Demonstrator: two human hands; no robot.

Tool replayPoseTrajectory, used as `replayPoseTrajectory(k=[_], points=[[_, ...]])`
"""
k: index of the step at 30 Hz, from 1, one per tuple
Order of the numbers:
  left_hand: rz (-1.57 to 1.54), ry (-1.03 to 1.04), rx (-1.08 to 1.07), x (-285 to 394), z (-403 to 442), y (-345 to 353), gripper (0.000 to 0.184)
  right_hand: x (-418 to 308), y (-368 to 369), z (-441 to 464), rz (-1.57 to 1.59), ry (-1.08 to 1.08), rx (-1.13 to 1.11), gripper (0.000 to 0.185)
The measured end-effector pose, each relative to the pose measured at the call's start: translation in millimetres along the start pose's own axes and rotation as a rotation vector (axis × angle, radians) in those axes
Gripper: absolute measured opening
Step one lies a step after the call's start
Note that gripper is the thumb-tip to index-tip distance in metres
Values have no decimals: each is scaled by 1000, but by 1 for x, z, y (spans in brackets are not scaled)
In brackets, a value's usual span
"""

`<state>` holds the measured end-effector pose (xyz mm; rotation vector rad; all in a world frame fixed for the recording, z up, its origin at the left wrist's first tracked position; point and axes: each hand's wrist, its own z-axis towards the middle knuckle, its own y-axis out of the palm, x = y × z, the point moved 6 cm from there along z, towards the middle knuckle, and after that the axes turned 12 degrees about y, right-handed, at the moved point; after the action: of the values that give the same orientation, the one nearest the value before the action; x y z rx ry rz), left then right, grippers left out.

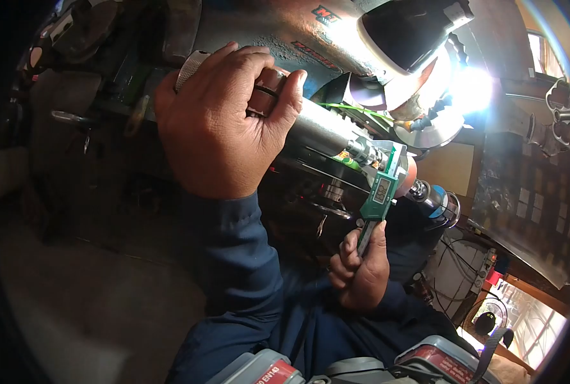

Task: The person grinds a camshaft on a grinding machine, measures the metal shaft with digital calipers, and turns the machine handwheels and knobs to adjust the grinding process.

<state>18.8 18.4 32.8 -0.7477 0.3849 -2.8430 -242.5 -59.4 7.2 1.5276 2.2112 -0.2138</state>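
My left hand [224, 121] is wrapped round a metal cylindrical part with a brown band [267, 89], near the upper left of a machine. From there a grey metal cylinder [323, 127] runs down to the right. Low in the middle, my right hand [362, 265] grips a green digital caliper [379, 192] by its lower end. The caliper stands nearly upright, its jaws up at the small shiny workpiece [366, 151] beyond the cylinder. Whether the jaws touch it cannot be made out. The display digits are too small to read surely.
A black lamp [413, 32] shines at the upper right, over the machine. Below the cylinder are a metal handwheel [330, 208] and levers. A blue-ringed wheel [440, 201] is right of the caliper. Respirator filters [275, 372] show at the bottom edge. A fan [487, 322] stands lower right.
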Motion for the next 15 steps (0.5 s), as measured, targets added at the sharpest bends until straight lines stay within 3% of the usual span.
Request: replayPoseTrajectory(k=[4, 15], points=[[41, -90, -30, -4, -4, 4, 29, -2, 1, 1, 1, 12, -14, 61], [30, -75, -13, -5, -2, 3, 29, -5, 0, -1, -56, 27, -40, 63]])
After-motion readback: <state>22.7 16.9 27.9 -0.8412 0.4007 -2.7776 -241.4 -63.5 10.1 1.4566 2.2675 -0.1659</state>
